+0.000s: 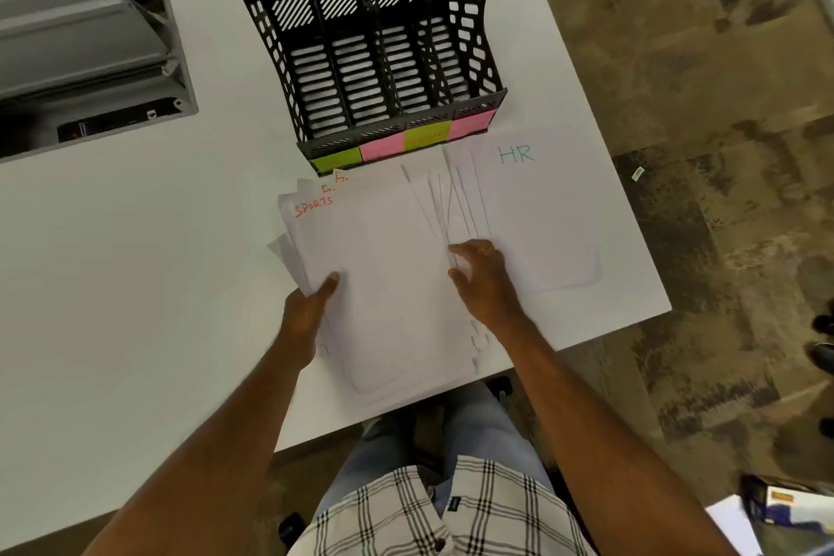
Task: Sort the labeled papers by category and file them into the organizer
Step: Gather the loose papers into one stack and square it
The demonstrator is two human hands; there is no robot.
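Fanned stack of white labelled papers (388,275) lies on white worktop (135,266) just before you, long axis running away toward black mesh four-slot organizer (383,59). Top sheet reads SPORTS; red labels beneath mostly hidden. Your left hand (309,312) grips stack's left edge, thumb on top. Your right hand (485,280), fingers loosely curled, presses fanned sheets. White HR sheet (537,212) lies right. Slot sticky notes illegible.
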